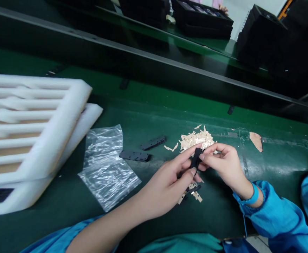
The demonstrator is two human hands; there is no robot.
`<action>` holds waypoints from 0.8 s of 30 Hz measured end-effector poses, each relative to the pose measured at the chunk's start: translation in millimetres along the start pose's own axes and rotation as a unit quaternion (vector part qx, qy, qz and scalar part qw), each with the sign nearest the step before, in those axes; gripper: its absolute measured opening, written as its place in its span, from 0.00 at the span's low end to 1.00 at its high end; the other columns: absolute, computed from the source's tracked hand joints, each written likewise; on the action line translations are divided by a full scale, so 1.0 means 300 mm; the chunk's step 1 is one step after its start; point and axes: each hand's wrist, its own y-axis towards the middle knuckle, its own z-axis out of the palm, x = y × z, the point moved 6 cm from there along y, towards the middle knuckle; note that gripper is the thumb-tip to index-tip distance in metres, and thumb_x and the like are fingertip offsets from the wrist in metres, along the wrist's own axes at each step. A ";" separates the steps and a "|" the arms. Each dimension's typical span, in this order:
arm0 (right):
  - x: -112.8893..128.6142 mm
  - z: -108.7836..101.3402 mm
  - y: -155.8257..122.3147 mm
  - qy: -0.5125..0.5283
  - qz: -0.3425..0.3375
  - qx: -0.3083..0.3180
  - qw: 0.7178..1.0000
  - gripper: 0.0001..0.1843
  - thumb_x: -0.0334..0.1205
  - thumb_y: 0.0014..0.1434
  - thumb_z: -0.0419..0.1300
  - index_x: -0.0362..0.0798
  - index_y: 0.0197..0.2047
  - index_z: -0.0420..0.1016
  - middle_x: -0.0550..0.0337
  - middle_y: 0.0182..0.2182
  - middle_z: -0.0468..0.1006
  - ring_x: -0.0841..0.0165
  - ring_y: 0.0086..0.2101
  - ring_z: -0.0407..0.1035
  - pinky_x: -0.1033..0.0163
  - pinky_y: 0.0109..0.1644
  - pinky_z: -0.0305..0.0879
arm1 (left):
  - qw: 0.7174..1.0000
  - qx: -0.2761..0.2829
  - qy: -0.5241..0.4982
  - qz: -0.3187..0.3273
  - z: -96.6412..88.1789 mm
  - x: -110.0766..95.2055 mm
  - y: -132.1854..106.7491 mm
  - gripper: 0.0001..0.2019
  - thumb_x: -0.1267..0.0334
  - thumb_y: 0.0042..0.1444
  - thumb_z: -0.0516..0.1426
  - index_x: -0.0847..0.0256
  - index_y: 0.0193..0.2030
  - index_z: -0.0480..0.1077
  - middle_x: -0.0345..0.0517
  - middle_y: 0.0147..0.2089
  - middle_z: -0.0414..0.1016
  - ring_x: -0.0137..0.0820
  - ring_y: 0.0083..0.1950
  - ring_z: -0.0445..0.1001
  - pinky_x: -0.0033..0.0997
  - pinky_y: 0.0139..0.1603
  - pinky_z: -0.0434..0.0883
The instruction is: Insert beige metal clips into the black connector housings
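My left hand [171, 183] is closed on a small flat black strip-shaped part [196, 159], thumb on its lower end and fingers along the far side. The fingertips of my right hand [223, 161] pinch the same part at its right edge; whether a smaller piece is between them I cannot tell. Just behind the hands lies a heap of small cream-coloured thin pieces [196, 138]. Below my left hand, partly hidden by it, are a few cream pieces with holes [198, 196] and dark bits.
Two more black strip stacks [153, 142] [135, 156] lie left of the hands, beside a clear plastic bag [105, 158]. White slotted foam trays [64, 130] fill the left side. A raised dark ledge [143, 56] crosses behind; a torn brownish scrap [256, 141] lies right.
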 end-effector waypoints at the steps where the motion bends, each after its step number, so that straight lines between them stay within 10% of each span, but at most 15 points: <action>1: 0.000 0.001 0.000 0.002 0.000 0.002 1.000 0.09 0.39 0.48 0.75 0.47 0.27 0.79 0.63 0.20 0.79 0.69 0.21 0.76 0.68 0.24 0.64 | 1.000 0.000 -0.001 0.007 -0.001 -0.002 0.000 0.31 0.63 0.70 0.52 0.53 0.79 0.53 0.46 0.44 0.79 0.36 0.42 0.81 0.29 0.34 0.78; 24: 0.020 0.032 -0.001 -0.018 -0.011 0.095 0.995 0.10 0.41 0.53 0.72 0.48 0.28 0.76 0.63 0.21 0.80 0.71 0.24 0.72 0.65 0.30 0.66 | 0.999 -0.006 -0.037 0.020 -0.005 -0.033 0.001 0.32 0.65 0.68 0.54 0.60 0.77 0.55 0.42 0.40 0.81 0.31 0.39 0.81 0.31 0.43 0.79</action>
